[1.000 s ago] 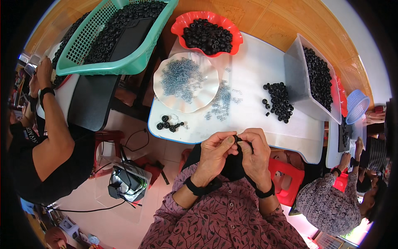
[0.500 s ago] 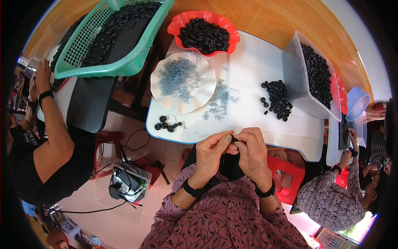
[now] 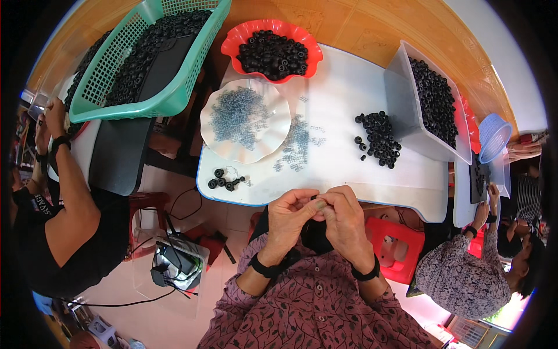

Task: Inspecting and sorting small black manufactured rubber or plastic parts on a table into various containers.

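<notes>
In pinched hands (image 3: 283, 224) (image 3: 344, 227), black piece (image 3: 314, 198)

Pale lettering (image 3: 42, 205), running aslant, on black shirt (image 3: 35, 253) of person (image 3: 74, 218) at far left.

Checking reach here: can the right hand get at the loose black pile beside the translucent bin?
Probably yes: the loose black pile lies uncovered, with bare tabletop between it and the right hand, though that hand seems busy pinching a small dark piece with the left hand.
</notes>
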### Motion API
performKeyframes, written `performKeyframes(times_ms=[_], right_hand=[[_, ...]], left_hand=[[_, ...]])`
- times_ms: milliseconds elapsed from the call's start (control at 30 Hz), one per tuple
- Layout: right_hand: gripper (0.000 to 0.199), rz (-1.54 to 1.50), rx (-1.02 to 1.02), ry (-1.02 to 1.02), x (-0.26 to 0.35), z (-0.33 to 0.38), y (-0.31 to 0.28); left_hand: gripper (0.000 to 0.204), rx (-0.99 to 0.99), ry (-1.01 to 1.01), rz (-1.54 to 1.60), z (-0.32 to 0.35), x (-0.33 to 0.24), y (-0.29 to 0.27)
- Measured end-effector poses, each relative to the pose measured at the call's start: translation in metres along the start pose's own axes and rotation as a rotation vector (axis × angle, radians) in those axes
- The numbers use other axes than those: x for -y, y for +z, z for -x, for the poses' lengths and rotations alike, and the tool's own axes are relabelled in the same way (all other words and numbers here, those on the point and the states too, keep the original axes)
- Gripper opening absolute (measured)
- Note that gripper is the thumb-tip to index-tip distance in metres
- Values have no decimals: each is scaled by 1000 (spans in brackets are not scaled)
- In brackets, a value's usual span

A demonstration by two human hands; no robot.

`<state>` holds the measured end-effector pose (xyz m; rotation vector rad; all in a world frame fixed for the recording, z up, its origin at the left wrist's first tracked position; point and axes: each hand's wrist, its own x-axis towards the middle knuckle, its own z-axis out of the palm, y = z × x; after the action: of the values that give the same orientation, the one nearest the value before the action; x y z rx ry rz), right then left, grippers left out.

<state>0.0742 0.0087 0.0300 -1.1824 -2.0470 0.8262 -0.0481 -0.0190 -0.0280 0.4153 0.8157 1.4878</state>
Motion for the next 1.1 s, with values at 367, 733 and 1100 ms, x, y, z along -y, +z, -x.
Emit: performKeyframes(times_ms=[367,733,1100], right_hand=[[26,54,12,-5,2,2,-6],[28,-327,-117,193,-3,5,0],[48,-466,74,192,0,2,7]], left_hand=[[22,48,-28,-69,0,-1,-2],[26,113,101,-217,4,-8,0],[26,206,131,-172,5,-6,-2]])
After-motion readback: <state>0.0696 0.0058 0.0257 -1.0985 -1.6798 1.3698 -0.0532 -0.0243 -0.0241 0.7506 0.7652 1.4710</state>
